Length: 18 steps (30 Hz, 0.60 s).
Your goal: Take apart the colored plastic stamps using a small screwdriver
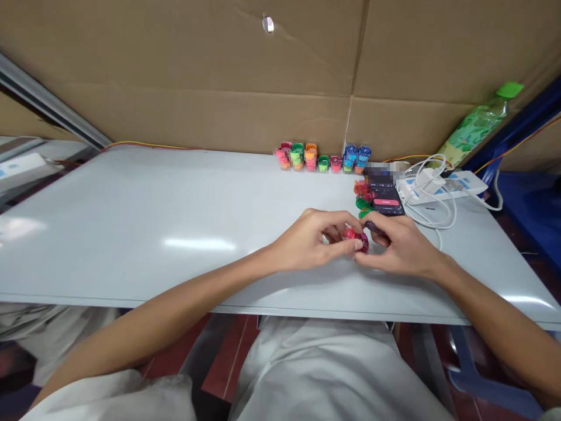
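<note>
Between my two hands, above the white table, is a small clear plastic piece with pink inside and a magenta round part. My left hand pinches it from the left, thumb in front. My right hand closes in from the right, its fingertips at the round part's edge. A dark purple piece lies under the right index finger. Just beyond the fingers are loose green pieces and red-orange pieces, partly hidden by my hands.
Small coloured stacks stand along the cardboard wall, with blue ones at their right. A phone lies beside the loose pieces. Farther right are a power strip, tangled white cables and a leaning green-capped bottle.
</note>
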Tool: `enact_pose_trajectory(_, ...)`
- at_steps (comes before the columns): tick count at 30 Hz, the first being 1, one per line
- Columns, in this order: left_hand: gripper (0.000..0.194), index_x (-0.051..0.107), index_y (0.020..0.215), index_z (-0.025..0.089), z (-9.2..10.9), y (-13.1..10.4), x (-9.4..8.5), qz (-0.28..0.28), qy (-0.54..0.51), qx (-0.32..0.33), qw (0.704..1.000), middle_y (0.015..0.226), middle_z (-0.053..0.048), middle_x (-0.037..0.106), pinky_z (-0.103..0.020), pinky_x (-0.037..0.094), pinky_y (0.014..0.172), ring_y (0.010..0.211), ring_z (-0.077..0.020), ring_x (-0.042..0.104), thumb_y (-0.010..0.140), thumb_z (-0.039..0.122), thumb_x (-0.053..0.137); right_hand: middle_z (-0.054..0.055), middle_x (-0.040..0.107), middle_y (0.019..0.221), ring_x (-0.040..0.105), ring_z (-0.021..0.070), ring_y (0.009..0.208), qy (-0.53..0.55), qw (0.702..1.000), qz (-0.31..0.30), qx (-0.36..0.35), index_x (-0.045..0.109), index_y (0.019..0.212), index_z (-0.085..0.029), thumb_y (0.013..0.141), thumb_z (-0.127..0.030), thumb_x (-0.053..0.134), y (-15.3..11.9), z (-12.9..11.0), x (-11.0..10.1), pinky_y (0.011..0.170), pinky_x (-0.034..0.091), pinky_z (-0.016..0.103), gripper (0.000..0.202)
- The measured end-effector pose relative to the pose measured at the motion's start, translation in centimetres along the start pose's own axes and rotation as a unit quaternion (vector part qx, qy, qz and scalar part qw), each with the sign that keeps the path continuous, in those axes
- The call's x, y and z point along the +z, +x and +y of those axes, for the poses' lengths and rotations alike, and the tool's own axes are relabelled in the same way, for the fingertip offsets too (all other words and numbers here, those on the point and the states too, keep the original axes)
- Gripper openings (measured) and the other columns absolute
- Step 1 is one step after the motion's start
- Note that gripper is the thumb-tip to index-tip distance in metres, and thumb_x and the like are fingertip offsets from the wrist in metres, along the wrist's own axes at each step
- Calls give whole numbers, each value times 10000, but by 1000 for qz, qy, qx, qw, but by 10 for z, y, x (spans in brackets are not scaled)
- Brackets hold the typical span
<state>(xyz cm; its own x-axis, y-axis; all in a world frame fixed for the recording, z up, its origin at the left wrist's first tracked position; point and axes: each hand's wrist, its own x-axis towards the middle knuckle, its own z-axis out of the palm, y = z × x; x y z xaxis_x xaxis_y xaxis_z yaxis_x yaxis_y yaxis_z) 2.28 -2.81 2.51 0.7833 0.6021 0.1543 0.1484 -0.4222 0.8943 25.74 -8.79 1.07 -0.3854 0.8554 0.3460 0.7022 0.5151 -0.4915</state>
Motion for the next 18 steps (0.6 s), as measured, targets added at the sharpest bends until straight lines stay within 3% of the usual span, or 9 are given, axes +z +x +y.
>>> enact_pose_trajectory(3,186,758,1092,173,-1,-1,2,2,21,-7,1000,876,-32,793,-239,575,734,782,-136,736,989,325,726,-91,457,638,402,100,553,-4,1000,-18,11,448,849,-250,838,-344,756,0,-1,1,552,291,271,322)
enact_pose_trajectory(13,154,777,1039,156,4,-2,-1,-21,10,-41,999,820,-27,788,-238,577,716,728,-131,711,959,274,718,-64,571,664,484,106,572,28,995,-94,3,492,804,-240,887,-378,736,2,2,-4,573,348,276,292)
enact_pose_trajectory(16,139,775,1019,152,4,-2,-6,-19,-7,-57,998,854,-37,797,-242,573,706,753,-145,728,934,246,717,-70,591,630,481,103,551,59,995,-81,8,563,835,-234,875,-377,782,2,3,-10,559,359,270,264)
enact_pose_trajectory(18,130,773,1001,151,6,-1,-9,-18,-13,-69,997,856,-36,796,-232,555,667,728,-142,722,907,225,723,-70,626,646,484,96,547,76,996,-40,9,619,892,-232,846,-333,819,3,4,-13,556,378,259,228)
